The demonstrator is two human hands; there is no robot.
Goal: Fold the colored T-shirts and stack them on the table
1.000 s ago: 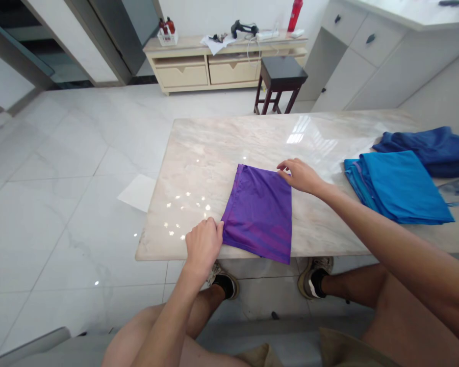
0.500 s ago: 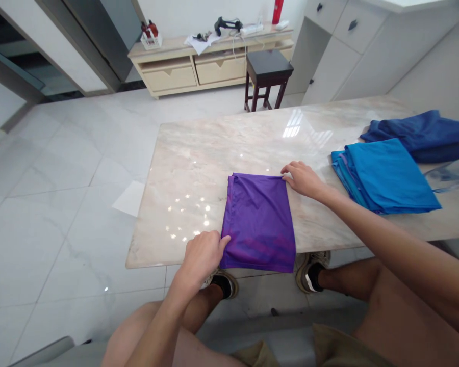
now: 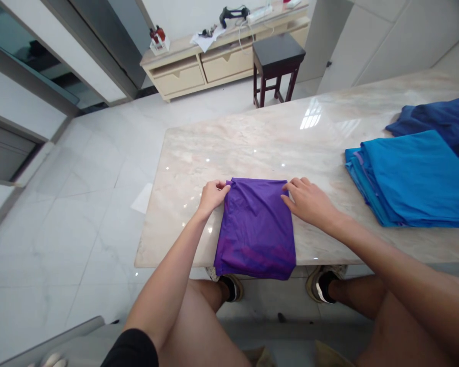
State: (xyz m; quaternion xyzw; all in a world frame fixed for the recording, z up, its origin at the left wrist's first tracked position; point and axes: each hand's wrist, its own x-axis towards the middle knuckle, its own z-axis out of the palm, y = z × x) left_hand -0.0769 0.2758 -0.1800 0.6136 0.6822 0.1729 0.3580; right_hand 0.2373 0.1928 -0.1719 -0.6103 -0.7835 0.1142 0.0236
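Note:
A folded purple cloth (image 3: 256, 229) lies at the table's near edge, its lower side hanging slightly over. Shallow creases cross its top, and layered folds show along its left side. My left hand (image 3: 213, 196) pinches the cloth's far left corner between thumb and fingers. At the far right corner, my right hand (image 3: 308, 201) rests with thumb and fingertips apart, touching the purple fabric. To the right sits a stack of folded bright blue cloth (image 3: 416, 178), with a darker blue cloth (image 3: 439, 120) bunched behind it.
The glossy marble-patterned table (image 3: 229, 142) reflects lights. Beyond it stand a dark stool (image 3: 278, 53) and a low cream cabinet (image 3: 179, 76) carrying a white basket of bottles (image 3: 159, 41) and a black device (image 3: 233, 15). My legs and shoes are below the near edge.
My left hand has moved from the cloth's near left side up to its far left corner. My right hand stays by the far right corner. The view has shifted slightly.

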